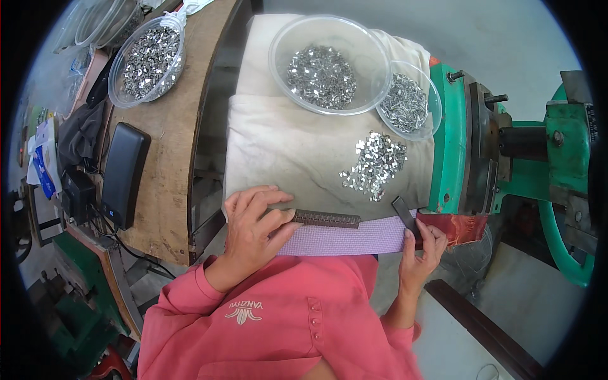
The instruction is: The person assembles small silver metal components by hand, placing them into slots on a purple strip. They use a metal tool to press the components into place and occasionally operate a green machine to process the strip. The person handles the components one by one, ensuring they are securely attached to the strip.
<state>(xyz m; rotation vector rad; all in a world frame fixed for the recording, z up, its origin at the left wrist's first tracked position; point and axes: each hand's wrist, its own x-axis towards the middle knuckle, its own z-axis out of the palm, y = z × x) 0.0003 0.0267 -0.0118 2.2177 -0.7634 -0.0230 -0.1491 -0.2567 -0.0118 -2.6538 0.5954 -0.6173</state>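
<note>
My left hand (pixel 253 221) grips the left end of a dark slotted metal strip (pixel 328 219) with thumb and fingers. The strip lies along the front of the cloth-covered surface, beside a purple woven mat (pixel 342 239). My right hand (pixel 423 250) pinches the lower end of a flat dark metal bar (pixel 403 211), tilted up to the left, close to the strip's right end. Beyond the strip is a loose pile of small shiny metal pieces (pixel 377 161). What sits in the strip's slots is too small to make out.
A large clear bowl (pixel 380 47) and a smaller clear bowl (pixel 434 120) hold metal parts at the back. Right stands a green machine (pixel 449 139) with a handwheel (pixel 554 247). On the wooden table (pixel 168 190) at left are another filled bowl (pixel 114 88) and a black power bank (pixel 125 174).
</note>
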